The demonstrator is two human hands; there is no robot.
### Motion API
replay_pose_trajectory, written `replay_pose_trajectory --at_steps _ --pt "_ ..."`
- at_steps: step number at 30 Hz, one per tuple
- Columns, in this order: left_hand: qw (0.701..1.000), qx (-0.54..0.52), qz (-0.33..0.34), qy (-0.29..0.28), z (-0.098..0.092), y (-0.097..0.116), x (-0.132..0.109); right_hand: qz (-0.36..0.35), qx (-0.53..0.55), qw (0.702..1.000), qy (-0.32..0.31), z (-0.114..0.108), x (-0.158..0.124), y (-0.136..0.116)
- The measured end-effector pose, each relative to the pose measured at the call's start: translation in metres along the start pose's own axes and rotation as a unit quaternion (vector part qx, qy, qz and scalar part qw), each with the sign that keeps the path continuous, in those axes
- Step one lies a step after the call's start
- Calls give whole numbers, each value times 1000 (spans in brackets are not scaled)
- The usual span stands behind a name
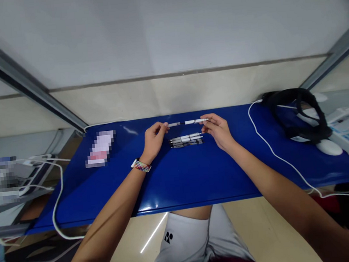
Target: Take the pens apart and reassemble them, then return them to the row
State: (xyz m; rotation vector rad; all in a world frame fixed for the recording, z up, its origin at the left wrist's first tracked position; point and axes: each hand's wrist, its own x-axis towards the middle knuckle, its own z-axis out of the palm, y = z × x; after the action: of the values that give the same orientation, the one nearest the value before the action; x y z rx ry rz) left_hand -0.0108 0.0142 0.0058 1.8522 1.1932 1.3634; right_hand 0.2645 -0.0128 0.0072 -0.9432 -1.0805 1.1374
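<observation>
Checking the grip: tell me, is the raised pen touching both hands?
Touching. The head view shows the left hand and right hand each pinching one end of the pen.

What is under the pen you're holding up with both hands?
Under the pen, held between the left hand and right hand, a few more pens lie side by side on the blue table. Nothing there looks covered.

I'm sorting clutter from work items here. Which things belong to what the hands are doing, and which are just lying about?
In use:
- pen, held at its ends by left hand and right hand
- row of pens on the blue table

Lying about:
- black headset
- white cable
- blurred card
</observation>
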Motion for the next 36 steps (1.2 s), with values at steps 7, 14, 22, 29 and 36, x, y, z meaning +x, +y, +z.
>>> replay_pose_trajectory --at_steps 7,14,22,29,36 --pt "998 -54 -20 23 4 -3 0 51 24 998 33 -1 1 -2" --pt "998 -58 -24 32 2 -5 0 79 40 995 52 -2 3 -4" --pt "996 -65 -45 29 2 -5 1 51 -24 995 80 -6 4 -1" --pt "996 -66 -54 29 1 -1 0 57 -23 994 94 -10 7 1" --pt "995 -71 -61 37 0 -3 1 63 -9 992 106 -11 7 -2"
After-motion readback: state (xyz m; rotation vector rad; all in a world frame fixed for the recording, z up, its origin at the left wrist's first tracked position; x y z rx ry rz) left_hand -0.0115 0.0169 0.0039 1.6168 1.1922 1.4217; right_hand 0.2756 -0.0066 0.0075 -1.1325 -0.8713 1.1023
